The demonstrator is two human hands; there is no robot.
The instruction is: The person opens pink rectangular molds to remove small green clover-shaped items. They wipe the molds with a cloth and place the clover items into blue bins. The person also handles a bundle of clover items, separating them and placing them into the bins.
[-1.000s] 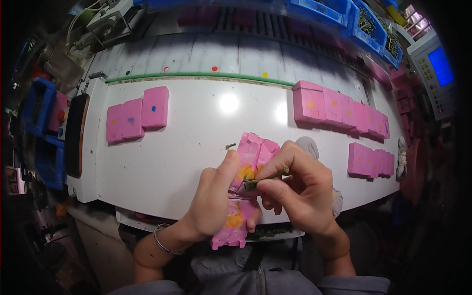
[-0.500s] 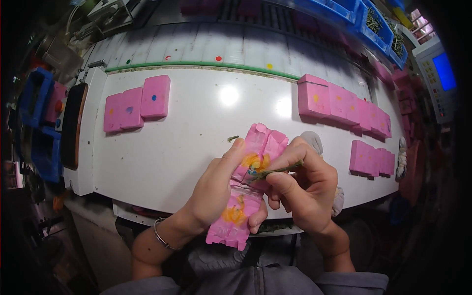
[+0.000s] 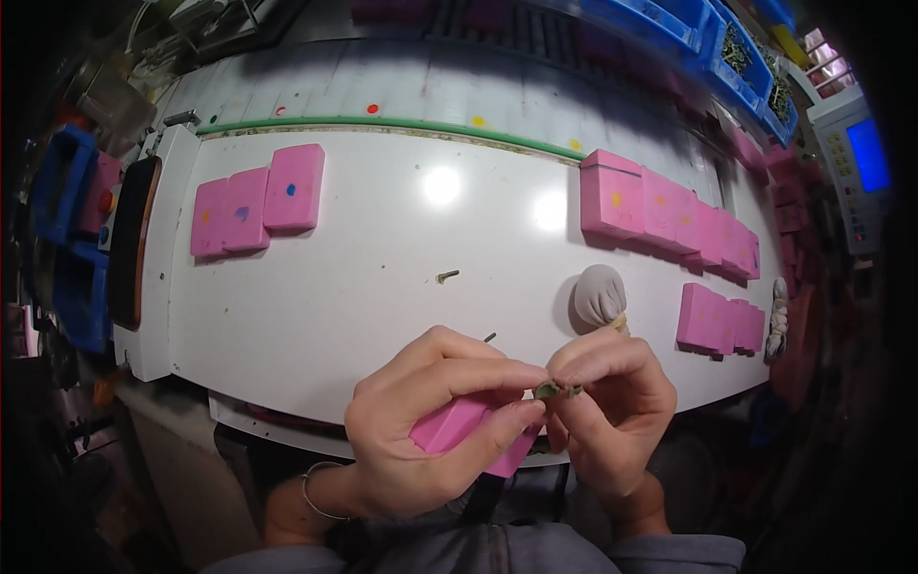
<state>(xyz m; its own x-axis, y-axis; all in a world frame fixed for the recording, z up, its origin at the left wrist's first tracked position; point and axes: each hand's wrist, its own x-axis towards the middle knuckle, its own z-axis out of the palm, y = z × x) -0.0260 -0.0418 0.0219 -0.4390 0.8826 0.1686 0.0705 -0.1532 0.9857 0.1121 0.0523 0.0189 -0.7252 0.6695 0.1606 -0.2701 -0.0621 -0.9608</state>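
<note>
My left hand [image 3: 421, 416] is curled round a pink block-shaped mold [image 3: 449, 424], mostly hidden under the palm and fingers. Its thumb and forefinger reach out to a small dark green piece [image 3: 548, 390]. My right hand [image 3: 617, 407] pinches the same green piece from the other side, fingertips almost touching those of the left. What the piece is exactly cannot be made out. Just beyond the hands on the white table [image 3: 316, 306] lie a short green stem-like bit [image 3: 448, 275] and the tip of another [image 3: 490, 337].
A grey cloth bundle [image 3: 601, 295] tied with a band stands beyond my right hand. Pink blocks with coloured dots line the right [image 3: 612, 196] and the far left [image 3: 295, 187]. Blue bins [image 3: 741, 57] sit at the back right, a control panel [image 3: 851, 163] at the right edge.
The mold lay opened out between my hands, yellow smears inside; now it is folded up in my left palm. The green sprig in my right hand has given way to a small piece between both hands.
</note>
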